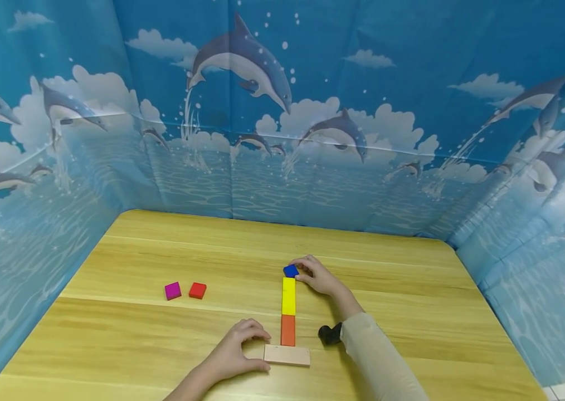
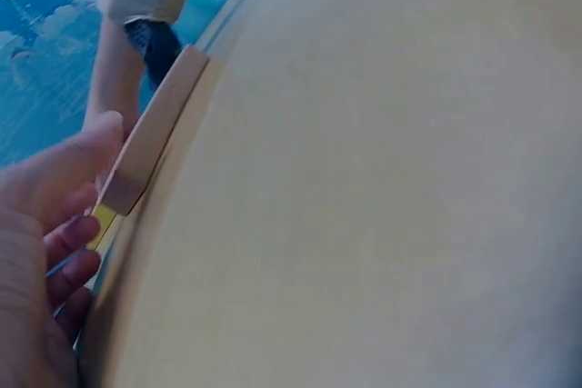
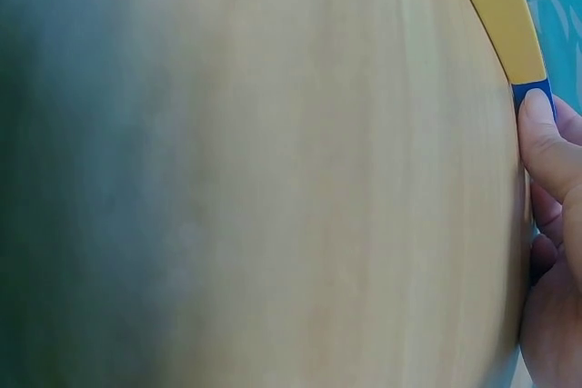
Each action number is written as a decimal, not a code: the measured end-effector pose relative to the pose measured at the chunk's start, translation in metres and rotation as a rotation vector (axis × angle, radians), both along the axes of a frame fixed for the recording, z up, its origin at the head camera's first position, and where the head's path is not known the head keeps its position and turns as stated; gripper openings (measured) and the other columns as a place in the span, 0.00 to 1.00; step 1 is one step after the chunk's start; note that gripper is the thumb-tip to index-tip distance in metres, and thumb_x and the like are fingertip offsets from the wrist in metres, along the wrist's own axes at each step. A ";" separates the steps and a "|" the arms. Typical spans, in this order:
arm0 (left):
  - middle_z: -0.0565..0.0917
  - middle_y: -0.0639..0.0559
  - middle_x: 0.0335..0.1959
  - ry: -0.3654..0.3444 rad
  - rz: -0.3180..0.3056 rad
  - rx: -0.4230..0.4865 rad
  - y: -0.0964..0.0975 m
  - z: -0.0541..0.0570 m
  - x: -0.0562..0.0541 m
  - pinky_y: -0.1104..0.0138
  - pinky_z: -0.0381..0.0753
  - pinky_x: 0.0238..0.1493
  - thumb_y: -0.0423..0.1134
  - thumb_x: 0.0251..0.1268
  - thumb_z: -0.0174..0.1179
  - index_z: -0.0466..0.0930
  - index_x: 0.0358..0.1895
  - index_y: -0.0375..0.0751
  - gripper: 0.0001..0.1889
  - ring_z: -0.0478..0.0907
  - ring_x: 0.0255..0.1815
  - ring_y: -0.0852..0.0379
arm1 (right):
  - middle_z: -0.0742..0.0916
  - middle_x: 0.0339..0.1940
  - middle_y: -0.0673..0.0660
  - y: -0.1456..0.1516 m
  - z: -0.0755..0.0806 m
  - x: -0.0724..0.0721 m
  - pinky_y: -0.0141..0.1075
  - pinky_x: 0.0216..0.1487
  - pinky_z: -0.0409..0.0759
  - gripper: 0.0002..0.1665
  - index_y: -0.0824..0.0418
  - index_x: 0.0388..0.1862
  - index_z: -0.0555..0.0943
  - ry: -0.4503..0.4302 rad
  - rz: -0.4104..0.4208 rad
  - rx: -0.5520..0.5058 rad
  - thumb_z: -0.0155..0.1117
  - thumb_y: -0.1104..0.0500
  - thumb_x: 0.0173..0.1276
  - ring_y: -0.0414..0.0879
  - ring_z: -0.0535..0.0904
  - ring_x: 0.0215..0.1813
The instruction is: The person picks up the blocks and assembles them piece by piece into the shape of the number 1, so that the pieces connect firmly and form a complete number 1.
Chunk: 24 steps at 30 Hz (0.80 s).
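Note:
My right hand [image 1: 316,275] pinches a small blue block [image 1: 290,271] between thumb and fingers. The blue block stands against the far end of a yellow block [image 1: 288,296]. Below the yellow one lies an orange-red block [image 1: 288,331], end to end with it. A plain wooden block [image 1: 286,355] lies crosswise at the near end of this row. My left hand [image 1: 234,350] has its thumb and fingers spread about the left end of the wooden block; whether they touch it is unclear. In the right wrist view, the thumb [image 3: 541,138] presses on the blue block.
A magenta block [image 1: 173,291] and a red block [image 1: 198,290] lie on the table [image 1: 127,334] at the left. A black object [image 1: 330,334] is at the right sleeve's cuff. A dolphin-printed curtain [image 1: 282,184] surrounds the table's back and sides.

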State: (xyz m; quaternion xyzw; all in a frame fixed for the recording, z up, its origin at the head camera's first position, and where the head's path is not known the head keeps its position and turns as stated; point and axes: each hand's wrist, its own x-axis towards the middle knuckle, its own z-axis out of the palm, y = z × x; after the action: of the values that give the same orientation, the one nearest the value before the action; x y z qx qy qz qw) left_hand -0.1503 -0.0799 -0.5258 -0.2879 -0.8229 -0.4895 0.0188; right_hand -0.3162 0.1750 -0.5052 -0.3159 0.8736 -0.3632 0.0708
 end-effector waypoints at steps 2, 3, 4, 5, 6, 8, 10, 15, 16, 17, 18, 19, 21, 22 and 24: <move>0.76 0.62 0.41 0.017 0.003 0.081 -0.001 0.000 0.000 0.67 0.72 0.46 0.48 0.44 0.70 0.80 0.43 0.48 0.20 0.70 0.43 0.62 | 0.73 0.41 0.56 0.000 -0.001 -0.001 0.38 0.43 0.67 0.19 0.59 0.57 0.73 -0.007 -0.003 0.009 0.55 0.61 0.67 0.46 0.65 0.40; 0.77 0.60 0.41 0.036 0.009 0.115 -0.002 0.001 0.000 0.68 0.72 0.46 0.45 0.46 0.70 0.80 0.43 0.47 0.19 0.71 0.43 0.62 | 0.73 0.41 0.55 0.000 -0.001 -0.001 0.37 0.43 0.67 0.19 0.59 0.57 0.73 -0.012 -0.006 0.010 0.55 0.60 0.67 0.46 0.65 0.40; 0.78 0.57 0.40 0.058 0.020 0.144 -0.002 0.005 0.001 0.67 0.72 0.45 0.41 0.47 0.70 0.80 0.43 0.44 0.17 0.72 0.42 0.60 | 0.73 0.41 0.55 0.000 -0.001 -0.002 0.37 0.43 0.67 0.19 0.59 0.57 0.73 -0.015 -0.006 0.010 0.55 0.60 0.67 0.46 0.65 0.40; 0.79 0.54 0.39 0.081 0.030 0.168 -0.003 0.009 0.002 0.66 0.73 0.44 0.38 0.47 0.70 0.79 0.42 0.41 0.16 0.72 0.41 0.58 | 0.73 0.41 0.56 0.000 -0.001 -0.002 0.38 0.43 0.67 0.19 0.59 0.57 0.73 -0.013 -0.003 0.009 0.55 0.61 0.67 0.46 0.65 0.40; 0.79 0.51 0.38 0.104 0.044 0.183 -0.004 0.014 0.002 0.65 0.73 0.44 0.34 0.47 0.69 0.79 0.41 0.39 0.16 0.73 0.41 0.56 | 0.73 0.42 0.56 0.000 -0.002 -0.002 0.38 0.43 0.67 0.19 0.60 0.57 0.73 -0.012 -0.001 0.008 0.55 0.61 0.67 0.46 0.65 0.41; 0.80 0.46 0.38 0.129 0.083 0.184 -0.007 0.026 0.003 0.63 0.73 0.43 0.30 0.44 0.69 0.79 0.40 0.35 0.16 0.73 0.39 0.52 | 0.73 0.42 0.56 0.000 -0.001 -0.002 0.38 0.44 0.68 0.19 0.60 0.57 0.73 -0.019 -0.003 0.007 0.55 0.61 0.67 0.46 0.66 0.41; 0.80 0.44 0.38 0.146 0.146 0.158 -0.012 0.036 0.001 0.61 0.74 0.43 0.27 0.42 0.69 0.79 0.40 0.33 0.17 0.73 0.40 0.48 | 0.73 0.42 0.56 0.000 -0.001 -0.002 0.38 0.44 0.68 0.19 0.60 0.57 0.73 -0.020 -0.007 0.009 0.55 0.61 0.67 0.46 0.66 0.41; 0.81 0.48 0.41 0.152 0.358 0.097 -0.044 0.032 -0.016 0.56 0.72 0.47 0.30 0.42 0.70 0.79 0.43 0.36 0.20 0.72 0.44 0.51 | 0.73 0.43 0.56 0.000 0.001 -0.001 0.39 0.45 0.68 0.19 0.58 0.57 0.73 -0.020 -0.016 0.014 0.55 0.61 0.67 0.46 0.66 0.42; 0.80 0.49 0.41 0.150 0.393 0.095 -0.052 0.030 -0.019 0.54 0.70 0.48 0.31 0.42 0.70 0.79 0.44 0.36 0.20 0.71 0.45 0.52 | 0.73 0.43 0.56 -0.001 0.001 0.000 0.39 0.45 0.68 0.19 0.58 0.57 0.73 -0.022 -0.014 0.010 0.55 0.61 0.67 0.47 0.66 0.43; 0.80 0.49 0.42 0.154 0.425 0.092 -0.060 0.029 -0.022 0.53 0.68 0.49 0.31 0.42 0.71 0.79 0.44 0.37 0.21 0.70 0.46 0.53 | 0.73 0.43 0.57 -0.001 0.002 0.000 0.40 0.45 0.68 0.19 0.59 0.57 0.73 -0.026 -0.014 0.007 0.55 0.61 0.67 0.47 0.66 0.43; 0.80 0.48 0.43 0.159 0.454 0.088 -0.067 0.028 -0.025 0.52 0.66 0.50 0.31 0.41 0.71 0.79 0.45 0.36 0.21 0.69 0.47 0.53 | 0.73 0.43 0.57 -0.001 0.002 0.000 0.40 0.46 0.68 0.19 0.58 0.57 0.73 -0.029 -0.015 0.005 0.55 0.61 0.67 0.47 0.66 0.43; 0.79 0.48 0.43 0.162 0.479 0.085 -0.075 0.028 -0.026 0.51 0.65 0.50 0.31 0.40 0.71 0.79 0.45 0.36 0.22 0.68 0.48 0.52 | 0.73 0.43 0.57 -0.001 0.002 0.001 0.41 0.46 0.68 0.19 0.58 0.57 0.73 -0.028 -0.015 0.004 0.54 0.61 0.67 0.47 0.67 0.44; 0.79 0.46 0.44 0.189 0.524 0.077 -0.088 0.027 -0.029 0.51 0.63 0.49 0.31 0.39 0.72 0.79 0.45 0.35 0.23 0.66 0.49 0.51 | 0.73 0.43 0.57 -0.001 0.002 0.001 0.41 0.46 0.68 0.19 0.58 0.57 0.73 -0.029 -0.018 0.006 0.54 0.61 0.68 0.47 0.67 0.44; 0.78 0.44 0.44 0.207 0.544 0.073 -0.094 0.027 -0.031 0.51 0.62 0.49 0.30 0.38 0.72 0.78 0.45 0.34 0.23 0.65 0.49 0.50 | 0.73 0.43 0.57 -0.001 0.002 0.001 0.42 0.47 0.68 0.18 0.58 0.57 0.73 -0.030 -0.019 0.005 0.54 0.61 0.68 0.48 0.67 0.44; 0.78 0.41 0.44 0.236 0.579 0.063 -0.105 0.026 -0.033 0.51 0.60 0.48 0.29 0.36 0.72 0.78 0.44 0.32 0.24 0.65 0.48 0.47 | 0.73 0.43 0.56 -0.002 0.002 0.001 0.42 0.46 0.68 0.18 0.58 0.57 0.73 -0.026 -0.020 0.008 0.54 0.62 0.67 0.48 0.67 0.44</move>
State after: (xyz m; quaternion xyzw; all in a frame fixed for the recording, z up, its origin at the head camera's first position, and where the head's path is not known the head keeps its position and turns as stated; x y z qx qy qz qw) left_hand -0.1836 -0.1854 -0.5001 -0.0957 -0.8474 -0.4519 0.2619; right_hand -0.3150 0.1734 -0.5029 -0.3020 0.8772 -0.3646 0.0797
